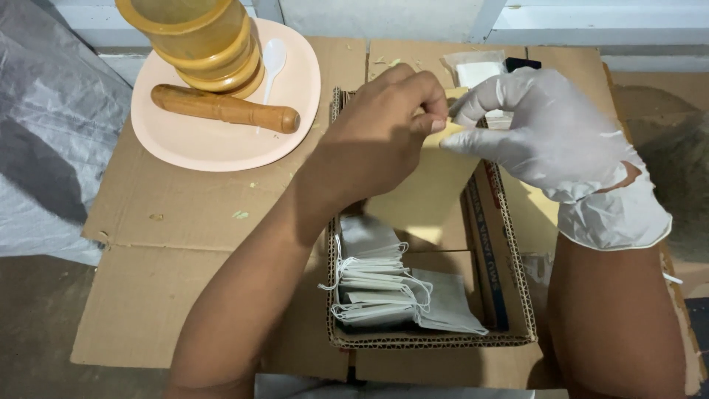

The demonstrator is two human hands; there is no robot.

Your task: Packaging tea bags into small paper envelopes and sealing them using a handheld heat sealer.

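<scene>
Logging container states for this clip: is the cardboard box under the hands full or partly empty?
Partly empty. The cardboard box holds drawstring pouches stacked at its near end, with bare bottom visible beyond them.

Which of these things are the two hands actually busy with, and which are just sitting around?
In use:
- bare left hand and white-gloved right hand, pinching a small yellowish packet
- shallow cardboard box below them, with grey drawstring pouches

Lying about:
- pink round plate
- wooden pestle
- yellow-brown mortar
- white plastic spoon

Bare left hand (384,122) pinching; gloved right hand (550,133) pinching.
</scene>
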